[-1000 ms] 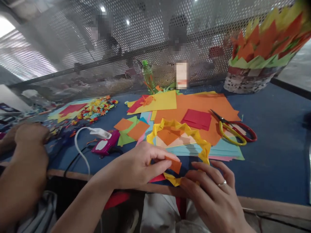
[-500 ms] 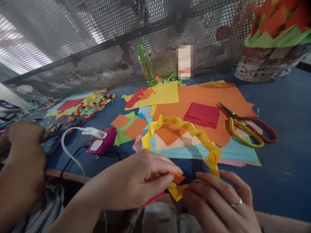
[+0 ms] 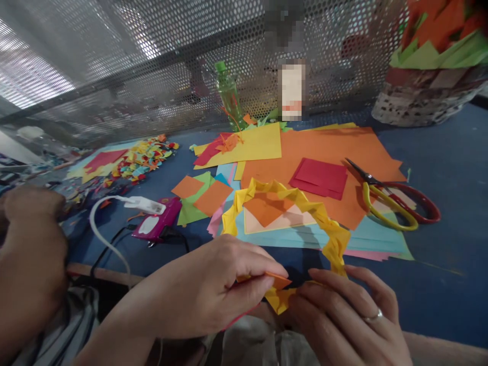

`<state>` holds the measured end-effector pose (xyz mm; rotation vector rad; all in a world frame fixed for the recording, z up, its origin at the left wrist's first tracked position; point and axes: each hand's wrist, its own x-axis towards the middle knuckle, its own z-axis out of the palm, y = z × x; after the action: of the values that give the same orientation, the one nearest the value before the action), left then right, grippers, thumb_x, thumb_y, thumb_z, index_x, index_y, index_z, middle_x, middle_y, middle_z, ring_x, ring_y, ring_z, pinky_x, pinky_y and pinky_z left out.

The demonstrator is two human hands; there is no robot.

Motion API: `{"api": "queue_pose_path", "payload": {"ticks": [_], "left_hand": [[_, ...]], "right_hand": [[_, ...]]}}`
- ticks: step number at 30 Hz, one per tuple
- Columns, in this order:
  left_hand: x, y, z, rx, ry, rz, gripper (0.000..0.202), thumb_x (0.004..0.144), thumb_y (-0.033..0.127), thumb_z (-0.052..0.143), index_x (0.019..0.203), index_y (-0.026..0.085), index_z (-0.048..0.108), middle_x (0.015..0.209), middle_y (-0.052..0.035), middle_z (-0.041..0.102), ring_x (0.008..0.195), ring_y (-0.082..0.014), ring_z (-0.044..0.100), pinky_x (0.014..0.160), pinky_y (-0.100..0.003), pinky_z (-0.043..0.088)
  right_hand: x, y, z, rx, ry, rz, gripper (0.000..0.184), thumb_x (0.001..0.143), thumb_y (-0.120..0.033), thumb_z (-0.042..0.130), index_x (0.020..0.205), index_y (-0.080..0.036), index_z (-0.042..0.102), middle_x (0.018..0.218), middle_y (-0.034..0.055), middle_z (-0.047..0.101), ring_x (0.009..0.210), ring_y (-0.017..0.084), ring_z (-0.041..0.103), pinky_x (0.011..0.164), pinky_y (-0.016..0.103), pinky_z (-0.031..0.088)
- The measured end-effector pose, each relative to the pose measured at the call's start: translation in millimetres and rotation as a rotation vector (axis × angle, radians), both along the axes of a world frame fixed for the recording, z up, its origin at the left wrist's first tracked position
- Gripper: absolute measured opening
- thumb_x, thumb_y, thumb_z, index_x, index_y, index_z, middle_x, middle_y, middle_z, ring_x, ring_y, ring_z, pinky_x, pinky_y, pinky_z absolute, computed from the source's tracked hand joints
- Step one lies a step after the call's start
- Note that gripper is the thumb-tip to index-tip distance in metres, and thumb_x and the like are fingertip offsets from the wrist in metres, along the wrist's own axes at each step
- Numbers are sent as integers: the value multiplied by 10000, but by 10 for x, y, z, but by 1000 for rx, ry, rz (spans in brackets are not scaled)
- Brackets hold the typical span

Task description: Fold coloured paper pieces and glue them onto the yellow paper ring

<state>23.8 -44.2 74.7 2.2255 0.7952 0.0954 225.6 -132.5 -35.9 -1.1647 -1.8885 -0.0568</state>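
Observation:
A ring of folded yellow paper [image 3: 305, 201] stands up over the table's front edge, its lower part between my two hands. My left hand [image 3: 217, 284] pinches a small folded orange paper [image 3: 277, 280] between thumb and fingertips, against the ring's lower left side. A sliver of red paper [image 3: 242, 316] shows beneath that hand; how it is held is hidden. My right hand [image 3: 343, 315], with a ring on one finger, has its fingers closed on the lower right of the yellow paper ring. Beyond the ring lie orange paper sheets [image 3: 324, 145] and red paper squares [image 3: 320, 178].
Scissors [image 3: 371, 180] with yellow and red handles lie open at right. A purple power adapter [image 3: 158, 223] with cables sits left. Behind are a green bottle [image 3: 230, 99], a paper scrap pile [image 3: 147, 160] and a papered basket [image 3: 419, 96]. Another person's arm [image 3: 32, 254] rests at far left.
The view has shifted slightly. Less of the red paper shows under my left hand. Both hands keep nearly the same hold on the papers.

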Motion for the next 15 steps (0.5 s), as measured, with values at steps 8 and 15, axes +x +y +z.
{"api": "queue_pose_path", "payload": {"ticks": [8, 15], "left_hand": [[-8, -40, -28, 31, -25, -22, 247, 1006, 215, 483, 1160, 244, 674, 1159, 10, 736, 1030, -102, 680, 860, -166, 454], [15, -43, -7, -6, -32, -8, 269, 987, 209, 503, 1168, 227, 701, 1119, -42, 750, 999, -167, 695, 818, -206, 486]], "right_hand": [[-18, 65, -39, 37, 44, -12, 144, 959, -325, 638, 892, -237, 729, 879, -40, 778, 974, 201, 682, 1011, 425, 348], [-46, 88, 13, -11, 72, -18, 180, 970, -359, 617, 860, -246, 704, 871, -47, 762, 1001, 204, 670, 1023, 431, 321]]}}
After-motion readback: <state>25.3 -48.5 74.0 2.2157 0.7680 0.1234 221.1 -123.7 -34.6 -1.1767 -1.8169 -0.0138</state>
